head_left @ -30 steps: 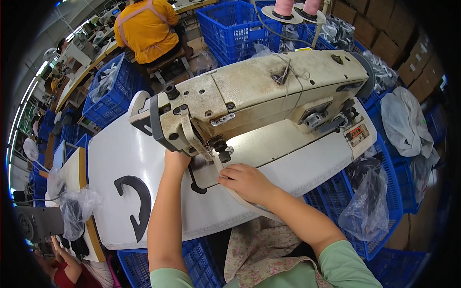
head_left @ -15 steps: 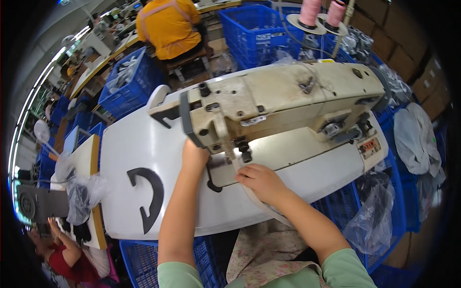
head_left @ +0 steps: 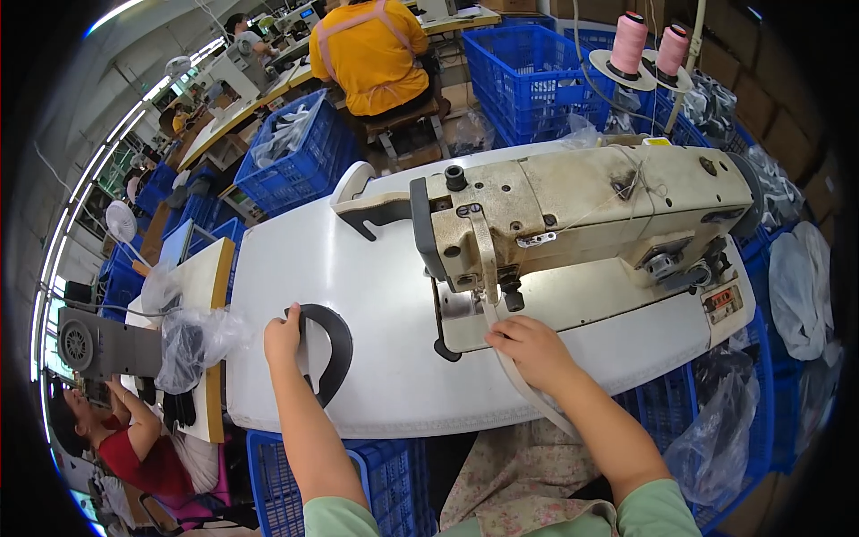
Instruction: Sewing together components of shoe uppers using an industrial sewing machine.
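Observation:
On the left part of the white table, a black curved flat piece (head_left: 338, 358) lies under my left hand (head_left: 284, 338), whose thumb and fingers pinch its upper end. My right hand (head_left: 535, 351) is closed on a narrow cream strip (head_left: 522, 383) just in front of the sewing machine (head_left: 573, 201). From there the strip runs up to the needle area and down over the table's front edge toward my lap. The fingertips partly cover it. A second dark hooked piece (head_left: 371, 217) shows at the left of the machine head, partly hidden behind it.
Pink thread cones (head_left: 630, 43) stand behind the machine. Blue crates (head_left: 300, 152) sit beyond the table and below its front edge. A person in orange (head_left: 369, 58) sits ahead; another in red (head_left: 148, 456) works at the left. Clear plastic bags (head_left: 711, 434) hang at the right.
My left hand has moved from beside the machine head leftward to the black curved piece and taken its upper end. The right hand stays on the cream strip. The view has shifted left.

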`<state>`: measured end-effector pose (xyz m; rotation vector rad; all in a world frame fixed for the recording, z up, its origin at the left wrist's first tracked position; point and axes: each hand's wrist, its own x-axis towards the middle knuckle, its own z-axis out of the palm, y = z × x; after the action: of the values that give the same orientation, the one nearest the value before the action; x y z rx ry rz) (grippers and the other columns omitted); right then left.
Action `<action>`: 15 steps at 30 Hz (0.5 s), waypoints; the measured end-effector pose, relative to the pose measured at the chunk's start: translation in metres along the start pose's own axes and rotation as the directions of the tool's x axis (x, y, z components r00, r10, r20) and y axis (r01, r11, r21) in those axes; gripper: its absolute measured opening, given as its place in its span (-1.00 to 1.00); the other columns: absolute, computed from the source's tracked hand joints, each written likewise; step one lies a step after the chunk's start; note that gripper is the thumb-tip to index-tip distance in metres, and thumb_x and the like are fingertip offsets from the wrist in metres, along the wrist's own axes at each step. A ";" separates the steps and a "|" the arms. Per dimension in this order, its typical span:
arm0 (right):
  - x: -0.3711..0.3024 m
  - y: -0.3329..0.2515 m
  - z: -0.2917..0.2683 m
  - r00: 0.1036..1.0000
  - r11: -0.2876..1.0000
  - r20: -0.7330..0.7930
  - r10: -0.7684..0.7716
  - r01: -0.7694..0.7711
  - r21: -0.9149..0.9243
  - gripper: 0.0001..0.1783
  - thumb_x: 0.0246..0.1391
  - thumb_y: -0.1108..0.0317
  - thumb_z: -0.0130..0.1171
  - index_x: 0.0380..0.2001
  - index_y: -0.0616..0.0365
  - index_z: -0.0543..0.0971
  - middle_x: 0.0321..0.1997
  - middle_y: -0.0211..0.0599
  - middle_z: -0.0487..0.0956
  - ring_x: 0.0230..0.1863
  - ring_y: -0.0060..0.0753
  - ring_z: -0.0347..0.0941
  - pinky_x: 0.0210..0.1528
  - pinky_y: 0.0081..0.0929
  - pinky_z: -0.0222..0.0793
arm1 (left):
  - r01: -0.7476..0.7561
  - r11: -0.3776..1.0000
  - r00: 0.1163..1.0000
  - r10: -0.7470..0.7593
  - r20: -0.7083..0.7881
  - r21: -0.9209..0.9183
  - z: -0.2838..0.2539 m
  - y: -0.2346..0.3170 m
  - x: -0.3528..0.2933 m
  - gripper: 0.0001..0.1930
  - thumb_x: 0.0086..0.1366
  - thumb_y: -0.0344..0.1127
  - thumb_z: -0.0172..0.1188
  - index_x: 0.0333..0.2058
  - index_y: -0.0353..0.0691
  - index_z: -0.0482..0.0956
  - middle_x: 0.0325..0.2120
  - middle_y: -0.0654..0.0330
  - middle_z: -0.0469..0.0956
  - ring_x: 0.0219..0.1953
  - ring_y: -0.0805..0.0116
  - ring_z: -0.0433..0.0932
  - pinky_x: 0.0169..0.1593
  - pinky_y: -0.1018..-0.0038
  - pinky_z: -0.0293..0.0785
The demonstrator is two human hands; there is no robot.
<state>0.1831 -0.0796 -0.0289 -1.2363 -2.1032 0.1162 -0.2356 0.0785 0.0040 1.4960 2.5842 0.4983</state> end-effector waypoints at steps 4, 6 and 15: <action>0.001 0.000 0.001 1.000 1.000 -0.021 0.012 -0.012 0.018 -0.71 -0.10 0.47 0.10 -0.22 0.13 0.60 -0.12 -0.30 0.56 -0.07 -0.19 0.46 -0.07 -0.31 0.45 | -0.010 0.882 0.966 0.130 0.223 -0.471 0.007 0.012 -0.008 -0.72 0.29 -0.18 0.15 -0.43 -0.32 0.49 -0.54 0.11 0.58 -0.44 0.30 0.60 -0.32 0.41 0.51; -0.003 0.005 0.001 1.000 1.000 -0.003 0.010 -0.010 0.015 -0.71 -0.10 0.48 0.08 -0.22 0.14 0.58 -0.11 -0.30 0.55 -0.06 -0.20 0.46 -0.06 -0.33 0.44 | 0.031 0.775 0.888 0.268 0.373 -0.631 0.005 0.047 -0.049 -0.78 0.28 -0.24 0.15 -0.43 -0.27 0.46 -0.55 0.14 0.57 -0.45 0.38 0.58 -0.36 0.49 0.48; 0.000 0.003 0.002 0.999 0.999 -0.020 -0.033 0.033 0.021 -0.71 -0.09 0.45 0.04 -0.23 0.18 0.55 -0.14 -0.30 0.54 -0.07 -0.24 0.45 -0.04 -0.34 0.42 | -0.519 0.723 0.575 0.690 0.440 -0.455 0.016 0.124 -0.177 -0.79 0.16 -0.32 0.26 -0.34 -0.37 0.58 -0.54 0.08 0.57 -0.52 0.28 0.57 -0.41 0.42 0.42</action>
<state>0.1845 -0.0778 -0.0316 -1.1853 -2.0990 0.1105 -0.0401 -0.0127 0.0192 2.0176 1.4080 0.3459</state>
